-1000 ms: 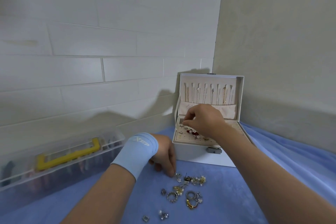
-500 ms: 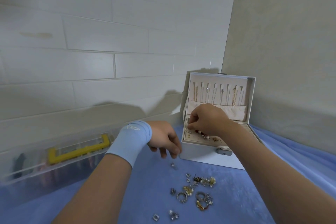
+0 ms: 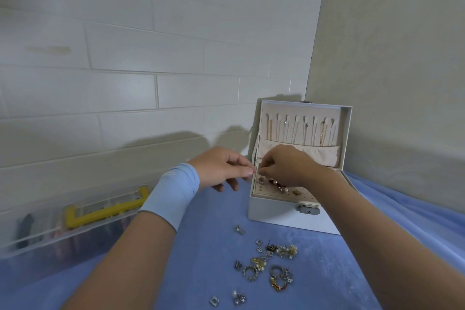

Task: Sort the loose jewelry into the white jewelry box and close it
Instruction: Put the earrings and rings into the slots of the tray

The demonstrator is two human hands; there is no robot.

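1. Blue cloth (image 3: 191,272) is spread under everything, with a tiled wall (image 3: 125,58) behind. The white jewelry box (image 3: 281,221) is set in the corner with its lid (image 3: 346,138) stood open.
2. Since half a second ago, the left hand (image 3: 221,171) has been lifted from the cloth in front of the box to the box's left edge. Its thumb and forefinger are met there by the fingertips of the right hand (image 3: 286,166).
3. The right hand is kept over the rear left of the box's pierced tray (image 3: 304,195), fingers curled. Whether anything is pinched by either hand cannot be told.
4. Counted: one box, two hands, one wristband (image 3: 171,194) on the left wrist, and one clear case (image 3: 75,229) well to the left of the box.
5. Loose jewelry (image 3: 271,262) is left in front of the box. One cluster is too tangled to count, and three pieces lie apart from it.
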